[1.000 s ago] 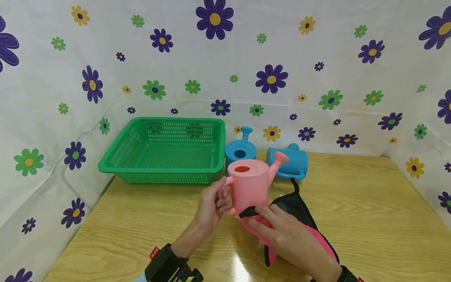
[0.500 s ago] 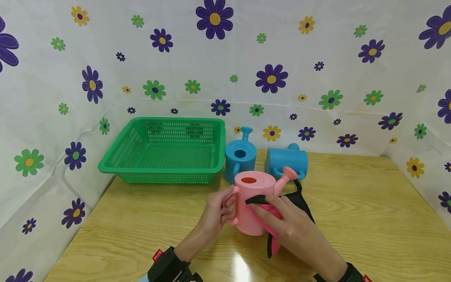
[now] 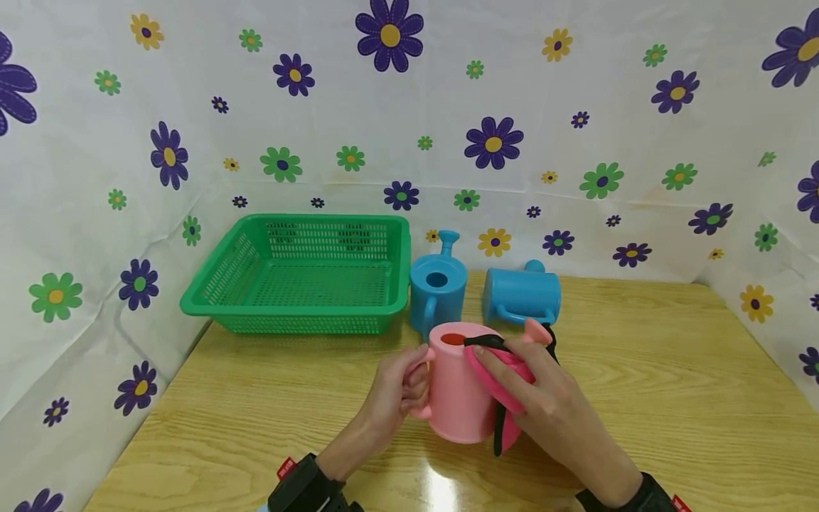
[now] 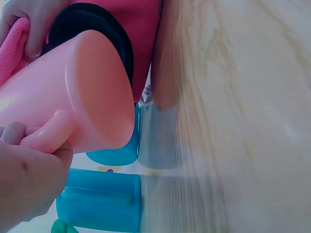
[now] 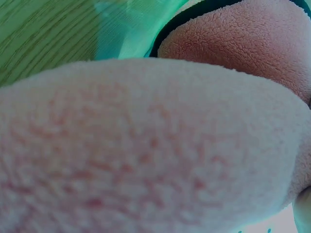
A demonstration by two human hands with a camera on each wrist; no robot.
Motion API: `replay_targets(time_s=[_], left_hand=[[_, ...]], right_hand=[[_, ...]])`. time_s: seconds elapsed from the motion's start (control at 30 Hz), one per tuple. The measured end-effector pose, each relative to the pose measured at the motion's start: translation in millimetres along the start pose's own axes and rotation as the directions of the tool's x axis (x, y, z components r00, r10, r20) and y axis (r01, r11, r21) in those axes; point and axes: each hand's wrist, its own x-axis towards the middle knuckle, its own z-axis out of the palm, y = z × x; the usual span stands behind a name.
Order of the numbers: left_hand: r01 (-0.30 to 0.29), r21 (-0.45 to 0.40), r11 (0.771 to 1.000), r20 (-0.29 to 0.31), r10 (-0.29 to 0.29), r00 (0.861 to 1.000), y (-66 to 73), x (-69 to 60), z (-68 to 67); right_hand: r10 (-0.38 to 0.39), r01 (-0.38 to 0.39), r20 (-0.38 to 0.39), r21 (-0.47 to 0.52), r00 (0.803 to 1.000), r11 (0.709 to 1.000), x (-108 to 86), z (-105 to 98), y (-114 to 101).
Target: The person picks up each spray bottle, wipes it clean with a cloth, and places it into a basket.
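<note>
My left hand (image 3: 393,391) grips the handle of a pink watering can (image 3: 453,402) at mid-table. In the left wrist view the can's round base (image 4: 104,92) is visible, raised off the table. Pink cloth with black edging (image 3: 491,377) lies against the can's upper right side, held by my right hand (image 3: 553,398). Part of the spout is hidden behind that hand; its pink rose (image 3: 536,331) shows above the fingers. The right wrist view is mostly filled by skin, with the fuzzy cloth (image 5: 233,41) beyond it.
A green plastic basket (image 3: 301,311) stands at the back left of the wooden table (image 3: 672,384). Right beside it is an upright blue watering can (image 3: 438,295). Another blue watering can (image 3: 525,290) lies on its side farther right. Flowered sheeting (image 3: 397,114) rises behind.
The pink watering can has come lower and nearer in the head view, with my left hand still on its handle. My right hand and the cloth have moved up its side towards the top.
</note>
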Motion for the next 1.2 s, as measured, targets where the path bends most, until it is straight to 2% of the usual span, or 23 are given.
replay_targets(time_s=[0.27, 0.4, 0.6, 0.73, 0.9, 1.2], left_hand=[[-0.001, 0.027, 1.000, -0.023, 0.002, 1.000, -0.2, 0.3, -1.7], [-0.007, 0.016, 1.000, -0.023, 0.008, 1.000, -0.5, 0.5, -1.5], [-0.006, 0.012, 1.000, -0.043, 0.006, 0.999, -1.5, 1.4, -1.3], [-0.007, 0.012, 1.000, -0.055, 0.008, 0.998, -3.7, 1.6, -2.0], [0.008, 0.027, 1.000, -0.054, -0.007, 0.999, -5.7, 2.8, -2.2], [0.035, -0.019, 0.999, -0.058, -0.036, 0.998, -5.4, 6.7, 1.1]], right_hand=[[0.030, -0.031, 0.032, 0.027, 0.999, 0.999, -0.5, -1.1, -0.1], [0.054, -0.057, 0.076, 0.039, 0.996, 0.998, -2.0, -2.1, -0.5], [0.053, -0.057, 0.075, 0.055, 0.996, 0.997, -2.8, -2.3, -0.7], [0.064, -0.073, 0.121, 0.071, 0.991, 0.995, -4.3, -3.7, -0.3], [0.048, -0.057, 0.123, 0.071, 0.991, 0.996, -6.7, -4.5, 0.9], [0.030, -0.040, 0.128, 0.075, 0.991, 0.996, -13.6, -5.8, 0.8]])
